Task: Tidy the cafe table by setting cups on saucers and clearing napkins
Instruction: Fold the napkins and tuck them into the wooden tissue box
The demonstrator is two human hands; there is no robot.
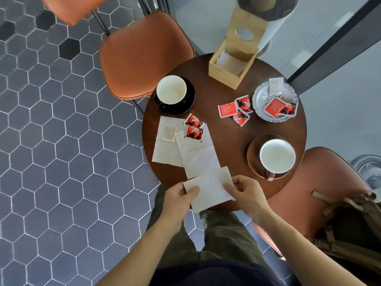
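Both grips pinch one napkin (208, 188) at the round worktop's (224, 141) near edge: left hand (177, 195) on its left side, right hand (245, 189) on its right; two cups (171, 89) sit on saucers (186, 103).

cafe | round table (224, 129) | cups (171, 89) | sugar sachets (237, 109)

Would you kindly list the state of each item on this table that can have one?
Left hand: pinching held napkin.
Right hand: pinching held napkin.
Held napkin: lifted, flat.
Black-saucer cup: upright, on saucer, looks empty.
Brown-saucer cup: upright, on saucer.
Table napkins: flat, overlapping, packets on top.
Wooden holder: open, napkins inside.
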